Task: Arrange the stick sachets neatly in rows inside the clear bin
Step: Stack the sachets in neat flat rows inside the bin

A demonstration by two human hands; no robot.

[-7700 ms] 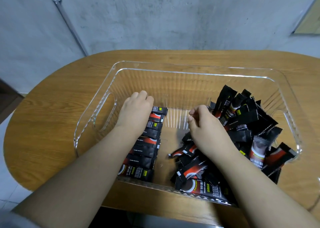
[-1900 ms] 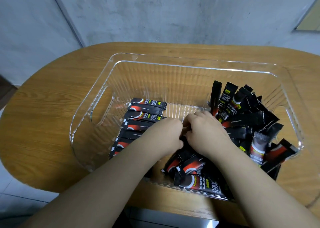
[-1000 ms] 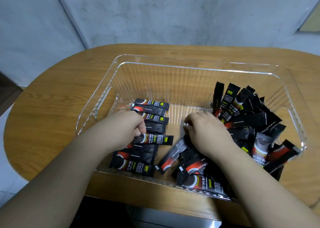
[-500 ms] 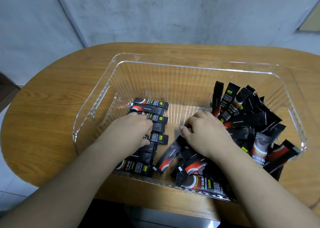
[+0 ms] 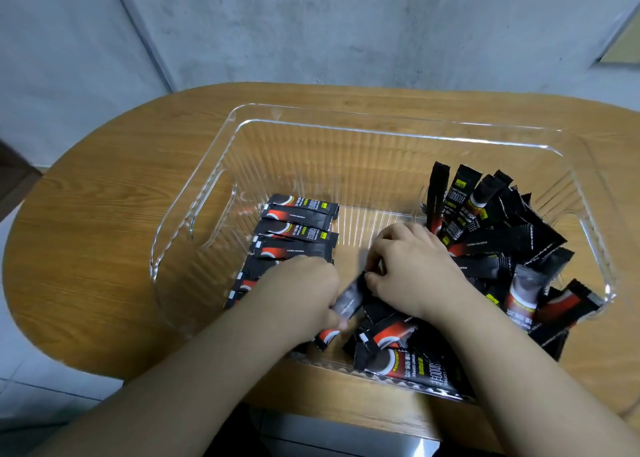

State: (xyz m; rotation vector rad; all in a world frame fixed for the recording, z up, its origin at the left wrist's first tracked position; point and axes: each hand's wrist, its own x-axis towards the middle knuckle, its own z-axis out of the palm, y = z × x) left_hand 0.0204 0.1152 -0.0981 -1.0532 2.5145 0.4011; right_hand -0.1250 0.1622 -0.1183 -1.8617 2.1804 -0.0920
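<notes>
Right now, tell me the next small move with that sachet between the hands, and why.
Probably carry the slanted sachet, pinched by the left hand and right hand, over to the neat row at the clear bin's left side and lay it flat there, since the loose pile on the right remains unsorted.

My forearms reach in from 7 and 5 o'clock, converging. My left hand (image 5: 304, 292) curls knuckles-up, its grip closed at the fingertips. My right hand (image 5: 412, 269), at 3 o'clock from it, pinches with bent fingers.
</notes>
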